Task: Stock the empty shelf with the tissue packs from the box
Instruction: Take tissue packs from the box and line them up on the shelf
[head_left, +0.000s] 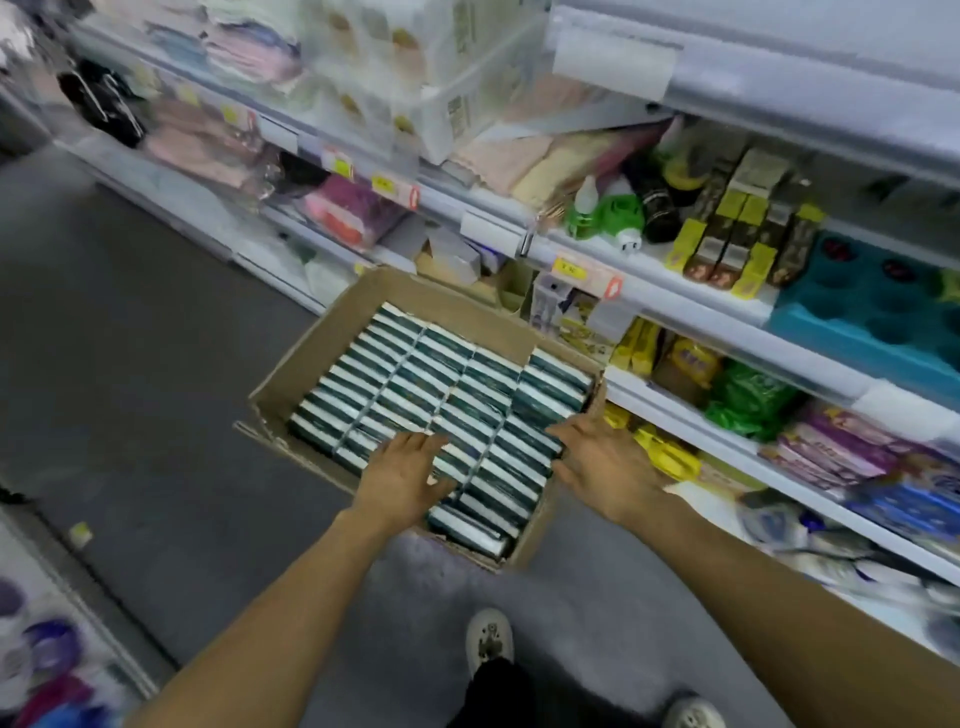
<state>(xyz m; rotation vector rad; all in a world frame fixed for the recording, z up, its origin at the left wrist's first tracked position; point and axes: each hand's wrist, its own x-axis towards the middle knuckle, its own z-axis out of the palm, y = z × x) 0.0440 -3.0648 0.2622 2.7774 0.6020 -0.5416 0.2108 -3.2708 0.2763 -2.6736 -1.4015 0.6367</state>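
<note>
Your open brown cardboard box (311, 358) sits on the grey floor (130, 322) just beside the white store shelving (649, 291), packed in four tight rows with dark green and white tissue packs (415, 384) standing on edge. Your left hand (402, 480) reaches over the near end of the box with fingers straight and relaxed, lying on or just above the packs, grasping nothing. Your right hand (602, 457) is over the box's right edge, fingers extended and released toward the right-hand row, with no pack held.
</note>
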